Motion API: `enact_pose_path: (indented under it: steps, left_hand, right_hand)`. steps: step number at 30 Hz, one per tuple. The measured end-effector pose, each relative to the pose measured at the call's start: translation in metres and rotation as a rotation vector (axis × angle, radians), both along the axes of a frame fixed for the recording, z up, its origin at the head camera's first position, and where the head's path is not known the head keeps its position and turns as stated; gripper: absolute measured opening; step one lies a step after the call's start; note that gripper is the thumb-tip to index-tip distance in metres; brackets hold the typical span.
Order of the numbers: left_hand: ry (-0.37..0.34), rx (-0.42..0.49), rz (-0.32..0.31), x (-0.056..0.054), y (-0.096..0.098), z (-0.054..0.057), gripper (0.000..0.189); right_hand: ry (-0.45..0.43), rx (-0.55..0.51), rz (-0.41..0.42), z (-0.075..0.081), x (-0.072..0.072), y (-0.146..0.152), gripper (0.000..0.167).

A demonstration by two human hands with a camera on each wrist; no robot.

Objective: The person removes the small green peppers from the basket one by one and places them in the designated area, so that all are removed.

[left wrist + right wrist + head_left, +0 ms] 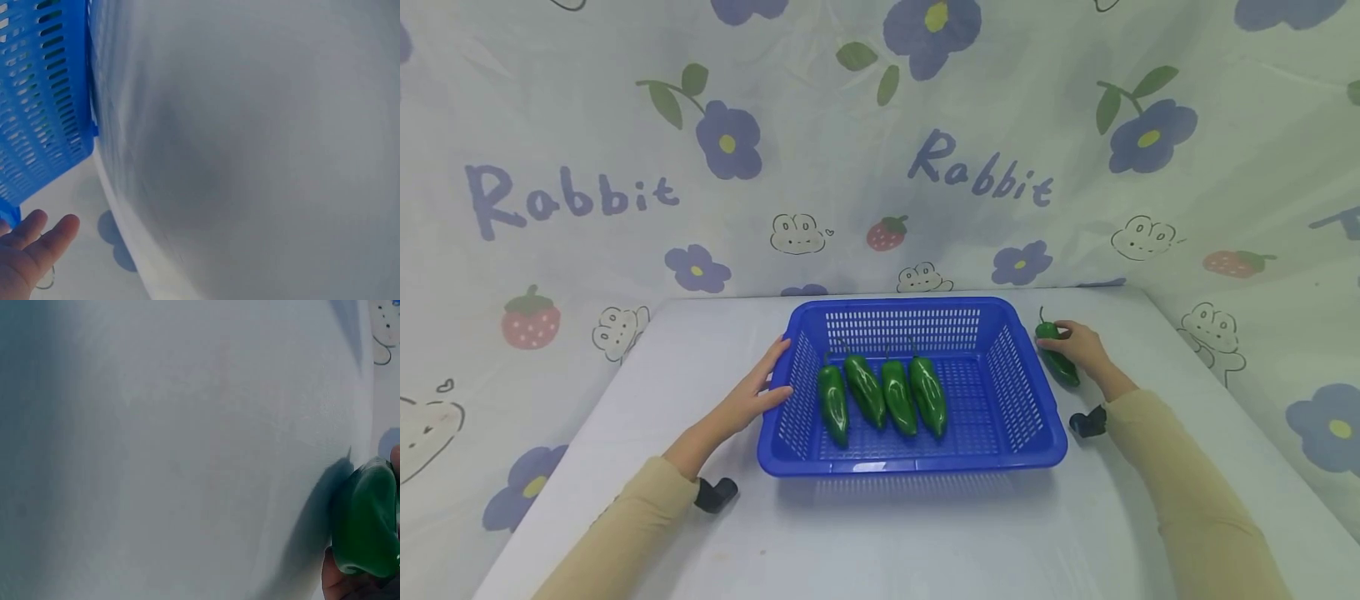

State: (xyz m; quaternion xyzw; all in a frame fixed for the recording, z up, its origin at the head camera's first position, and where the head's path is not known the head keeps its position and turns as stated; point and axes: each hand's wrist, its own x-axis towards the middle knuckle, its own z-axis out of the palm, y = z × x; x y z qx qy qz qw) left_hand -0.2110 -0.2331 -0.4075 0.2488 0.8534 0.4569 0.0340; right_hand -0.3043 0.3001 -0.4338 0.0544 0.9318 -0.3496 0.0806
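Note:
A blue plastic basket (917, 468) with slotted walls holds several glossy green chili peppers (897, 398), lying side by side in its left half, stems toward the back. My left hand (748, 400) rests against the basket's left rim, fingers spread and fairly straight; in the left wrist view its fingers (53, 240) extend beside the basket wall. To the right of the basket, my right hand (1082, 346) pinches another green chili pepper (1060, 367) near its stem end, between thumb and fingers. That pepper (365, 522) fills the lower right corner of the right wrist view, partly covering the fingers.
The basket stands on a white table (880, 542). Behind it hangs a pale cloth (820, 150) printed with flowers, strawberries, rabbits and lettering. A small black device (717, 495) sits at the left wrist, and another black device (1087, 422) at the right wrist.

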Motion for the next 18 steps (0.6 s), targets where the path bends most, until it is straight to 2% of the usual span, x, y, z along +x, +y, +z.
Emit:
enact_pose_path:
  steps: [7, 18]
  left_hand:
    - [-0.010, -0.006, 0.009, 0.0007, -0.0001, 0.0010, 0.072]
    - [-0.002, -0.001, 0.004, 0.0004, 0.0000, -0.0004, 0.072]
  right_hand:
    - [-0.018, -0.006, -0.017, 0.0012, 0.0016, 0.0001, 0.078]
    - [-0.022, -0.001, 0.004, 0.0038, 0.0054, 0.0006, 0.080]
